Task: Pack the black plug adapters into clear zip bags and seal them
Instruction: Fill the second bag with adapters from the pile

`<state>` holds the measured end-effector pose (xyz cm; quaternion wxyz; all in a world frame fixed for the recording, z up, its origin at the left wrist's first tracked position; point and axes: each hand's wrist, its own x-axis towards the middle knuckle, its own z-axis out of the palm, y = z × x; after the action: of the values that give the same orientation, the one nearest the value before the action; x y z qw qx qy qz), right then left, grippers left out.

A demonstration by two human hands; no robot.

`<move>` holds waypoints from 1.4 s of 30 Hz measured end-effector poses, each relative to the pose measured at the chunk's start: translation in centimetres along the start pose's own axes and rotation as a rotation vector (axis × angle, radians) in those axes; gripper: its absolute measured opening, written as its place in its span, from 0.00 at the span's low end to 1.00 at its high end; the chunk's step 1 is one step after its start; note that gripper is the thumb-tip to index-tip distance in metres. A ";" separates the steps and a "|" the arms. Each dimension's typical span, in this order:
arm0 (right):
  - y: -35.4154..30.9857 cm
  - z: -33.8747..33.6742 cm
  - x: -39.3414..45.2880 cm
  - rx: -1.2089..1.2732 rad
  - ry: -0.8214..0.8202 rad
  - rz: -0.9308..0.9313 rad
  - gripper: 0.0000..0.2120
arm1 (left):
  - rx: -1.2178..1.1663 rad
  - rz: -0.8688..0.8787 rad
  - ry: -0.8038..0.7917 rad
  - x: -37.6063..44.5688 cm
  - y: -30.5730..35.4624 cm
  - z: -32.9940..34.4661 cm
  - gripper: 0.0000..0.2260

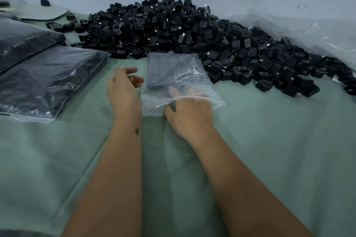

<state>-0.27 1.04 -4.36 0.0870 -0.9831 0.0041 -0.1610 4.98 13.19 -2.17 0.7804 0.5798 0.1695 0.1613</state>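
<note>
Head view is showing your right hand (pixel 189 109) reaching into the mouth of a clear zip bag (pixel 173 75) that is lying flat on the green tabletop (pixel 269 140), just in front of the big heap of black plug adapters (pixel 173 27). Your fingers are sitting inside the plastic and your thumb is curling at the bag's near edge, so that hand is gripping the bag at its opening; something dark is sitting under your fingertips, possibly an adapter, though the film is blurring it too much to say for sure. Your left hand (pixel 123 84) is hovering just beside the bag's left edge with the fingers loosely spread, holding nothing.

Two filled bags (pixel 48 82) are lying to your left, near the working bag but apart from it.

Here is what is likely to go wrong. Only one hand is controlling the bag, and thin film on a smooth cloth is apt to slide or fold shut as you pull your fingers out, spilling whatever is going in. The heap is touching the bag's far right corner, so loose adapters could be tumbling onto it and pinning it. If a prong is catching the zip track, the seal is likely to be failing partway along.
</note>
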 end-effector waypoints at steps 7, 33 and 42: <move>0.2 0.7 0.4 0.032 -0.103 0.012 0.17 | 0.470 0.301 -0.016 -0.5 -0.8 0.2 0.11; 0.4 1.2 1.0 0.016 -0.155 -0.105 0.18 | 0.872 0.636 -0.396 -1.8 -2.0 1.5 0.10; 1.2 -1.3 -0.7 0.265 0.270 -0.345 0.08 | 0.747 0.401 -0.598 -1.7 -2.4 1.2 0.16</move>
<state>-1.34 -0.31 -3.57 0.1852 -0.9188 -0.1735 -0.3022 4.16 10.81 -4.02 0.4885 0.8606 -0.1291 0.0635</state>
